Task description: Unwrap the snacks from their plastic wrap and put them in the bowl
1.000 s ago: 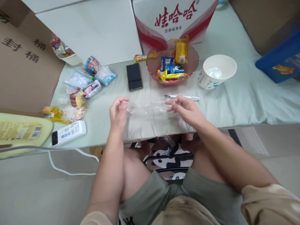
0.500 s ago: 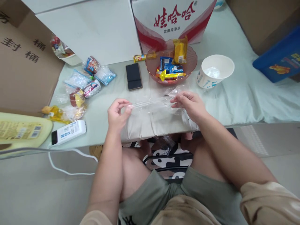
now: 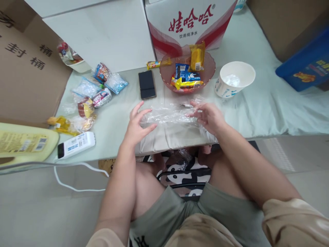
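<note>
A crumpled clear plastic bag (image 3: 168,115) lies on the cloth-covered table between my two hands. My left hand (image 3: 137,125) is at the bag's left end, its thumb and fingers spread apart around that edge without gripping it. At the right end, my right hand (image 3: 209,116) rests its fingertips on the plastic, the fingers loosely parted. Just beyond the bag stands a pink glass bowl (image 3: 167,77) with wrapped snacks (image 3: 182,72) in it. A black phone (image 3: 147,84) lies to the bowl's left.
A white paper tub (image 3: 223,85) holding clear plastic stands right of the bowl. Several wrapped snacks (image 3: 101,97) lie at the left, near a white device (image 3: 77,144) and a yellow jug (image 3: 28,142). White boxes (image 3: 102,37) line the back. A blue container (image 3: 305,65) stands right.
My left hand has let go of the plastic bag and spread its fingers. My right fingers have loosened from their pinch. The bag, stretched into strands before, now lies slack.
</note>
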Tool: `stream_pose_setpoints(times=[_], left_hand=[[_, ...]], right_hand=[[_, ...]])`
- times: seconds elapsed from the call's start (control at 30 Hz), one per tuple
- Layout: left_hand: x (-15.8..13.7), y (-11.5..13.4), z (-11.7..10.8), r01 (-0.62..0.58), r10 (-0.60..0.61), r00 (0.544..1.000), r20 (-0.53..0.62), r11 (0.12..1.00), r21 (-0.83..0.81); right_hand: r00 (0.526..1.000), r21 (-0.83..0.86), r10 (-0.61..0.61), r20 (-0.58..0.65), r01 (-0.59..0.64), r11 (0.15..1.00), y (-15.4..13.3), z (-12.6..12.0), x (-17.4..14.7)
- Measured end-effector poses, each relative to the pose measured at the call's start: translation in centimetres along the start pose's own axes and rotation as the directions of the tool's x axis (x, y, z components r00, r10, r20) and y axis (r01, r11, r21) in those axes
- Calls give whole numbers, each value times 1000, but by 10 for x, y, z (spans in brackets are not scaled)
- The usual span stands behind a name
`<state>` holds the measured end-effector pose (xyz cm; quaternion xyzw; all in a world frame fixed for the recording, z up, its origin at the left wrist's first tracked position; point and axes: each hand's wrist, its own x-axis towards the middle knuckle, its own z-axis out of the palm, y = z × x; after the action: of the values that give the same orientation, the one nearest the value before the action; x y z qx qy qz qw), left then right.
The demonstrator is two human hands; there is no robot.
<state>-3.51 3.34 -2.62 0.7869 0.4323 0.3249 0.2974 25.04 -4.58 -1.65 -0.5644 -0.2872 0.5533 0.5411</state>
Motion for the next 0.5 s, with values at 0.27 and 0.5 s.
stream_pose_setpoints(times=[0.27,0.5], left_hand=[[7,-7,5,92,-211,937,-280,918,-386],[-4,-3,-13,287,-281,957,66,904,-317]], right_hand=[[995,-25,46,-92,-49,998,5,2,5],[995,-29,15,-94,-17,999,6,2,6]])
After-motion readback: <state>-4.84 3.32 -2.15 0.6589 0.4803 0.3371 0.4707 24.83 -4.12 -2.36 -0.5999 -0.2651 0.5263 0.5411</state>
